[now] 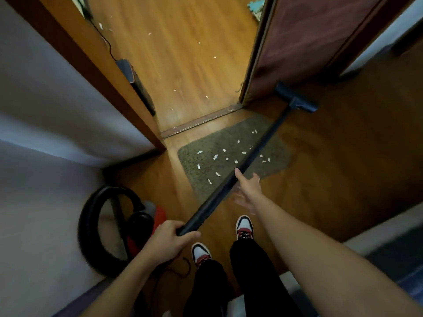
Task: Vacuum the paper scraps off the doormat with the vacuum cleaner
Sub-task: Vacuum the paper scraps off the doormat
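Note:
A grey-brown doormat (231, 154) lies on the wood floor before the doorway, strewn with several white paper scraps (215, 157). A long dark vacuum wand (254, 154) crosses over the mat, and its floor nozzle (296, 100) sits beyond the mat's far right corner by the door. My left hand (169, 239) grips the wand's near end. My right hand (248, 191) is spread open beside the wand's middle, blurred, with its thumb at the tube.
The red vacuum body (146, 227) with its coiled black hose (91, 225) stands at my left by the wall. A dark open door (304, 42) is at the right. More scraps (207, 96) dot the room floor past the threshold. My shoes (244, 227) stand near the mat.

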`<act>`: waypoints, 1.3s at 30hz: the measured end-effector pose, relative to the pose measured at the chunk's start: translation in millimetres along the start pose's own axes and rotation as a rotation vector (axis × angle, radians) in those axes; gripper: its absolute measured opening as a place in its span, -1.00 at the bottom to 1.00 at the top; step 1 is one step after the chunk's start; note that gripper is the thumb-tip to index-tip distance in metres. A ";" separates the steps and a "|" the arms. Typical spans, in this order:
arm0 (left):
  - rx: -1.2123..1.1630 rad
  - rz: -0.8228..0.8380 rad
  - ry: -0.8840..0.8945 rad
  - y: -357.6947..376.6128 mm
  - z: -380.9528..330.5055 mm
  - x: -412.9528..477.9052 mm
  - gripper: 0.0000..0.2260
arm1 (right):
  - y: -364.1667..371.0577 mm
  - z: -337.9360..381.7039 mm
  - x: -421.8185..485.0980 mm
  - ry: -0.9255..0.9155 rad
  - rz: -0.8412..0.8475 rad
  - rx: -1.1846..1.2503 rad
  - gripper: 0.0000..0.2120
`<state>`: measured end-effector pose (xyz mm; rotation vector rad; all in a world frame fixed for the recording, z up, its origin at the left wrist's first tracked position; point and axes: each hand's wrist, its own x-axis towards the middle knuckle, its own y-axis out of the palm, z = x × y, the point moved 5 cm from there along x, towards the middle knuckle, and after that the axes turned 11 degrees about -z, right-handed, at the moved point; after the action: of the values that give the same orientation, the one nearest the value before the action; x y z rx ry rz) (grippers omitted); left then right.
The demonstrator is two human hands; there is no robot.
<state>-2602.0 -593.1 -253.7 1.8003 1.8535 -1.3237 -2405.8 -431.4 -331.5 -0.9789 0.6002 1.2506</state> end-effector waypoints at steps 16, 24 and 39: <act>-0.585 0.231 -0.371 125.7 91.7 9.8 -0.77 | 56.0 -168.5 17.6 0.104 -0.035 0.222 -0.72; -0.557 0.129 -0.355 168.7 126.7 21.5 -0.74 | 62.1 -226.6 31.1 0.120 0.036 0.143 -0.76; -0.630 -0.010 -0.410 226.8 152.9 56.5 -0.72 | 76.2 -256.6 83.7 0.202 0.226 0.163 -0.91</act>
<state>-2474.8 -703.3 -476.6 1.1066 1.7707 -0.8758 -2425.3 -610.5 -546.4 -0.9247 0.9781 1.2853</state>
